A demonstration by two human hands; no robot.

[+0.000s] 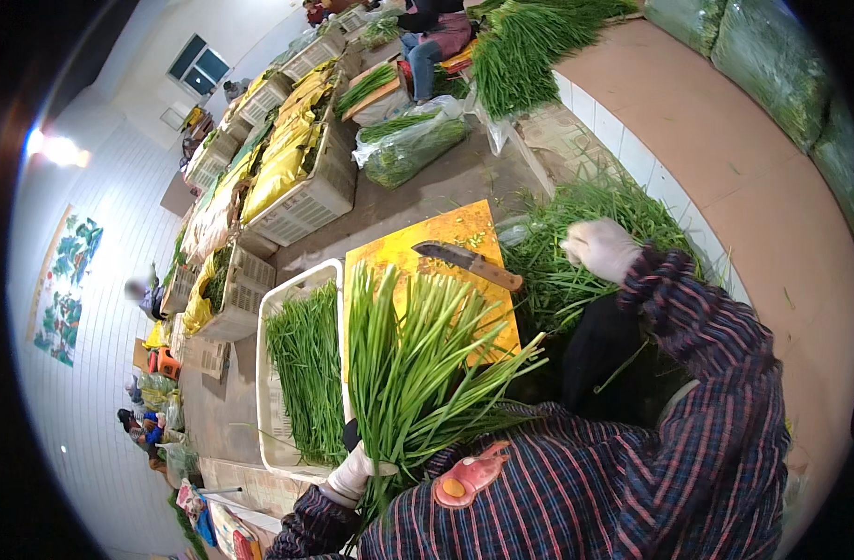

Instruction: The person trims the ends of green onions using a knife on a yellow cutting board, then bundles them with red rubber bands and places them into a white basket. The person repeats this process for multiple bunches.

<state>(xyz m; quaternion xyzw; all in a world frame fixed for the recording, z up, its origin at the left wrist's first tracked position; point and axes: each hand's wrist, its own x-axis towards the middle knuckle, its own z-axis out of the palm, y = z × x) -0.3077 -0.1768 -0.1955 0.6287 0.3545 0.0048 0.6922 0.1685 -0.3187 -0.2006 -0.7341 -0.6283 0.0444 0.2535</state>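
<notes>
My left hand [354, 472], in a white glove, is closed round a thick bunch of garlic chives [413, 364]. Their pale cut ends fan out over a yellow cutting board [375, 250]. A knife [466, 263] with a wooden handle lies on the board among small green trimmings. Off to the right, my right hand [602, 250], also gloved, hovers over a heap of loose greens [576, 210] with its fingers curled together; whether anything is between them cannot be made out. Left of the board stands a white plastic crate [262, 397] holding neatly laid chives [305, 373].
Stacked crates with yellow covers [282, 173] line the room on the left. A clear bag of greens [410, 145] lies on the floor ahead. Farther off, a seated person [431, 42] is beside a large green pile [520, 56]. Wrapped bales [772, 70] stand at far right.
</notes>
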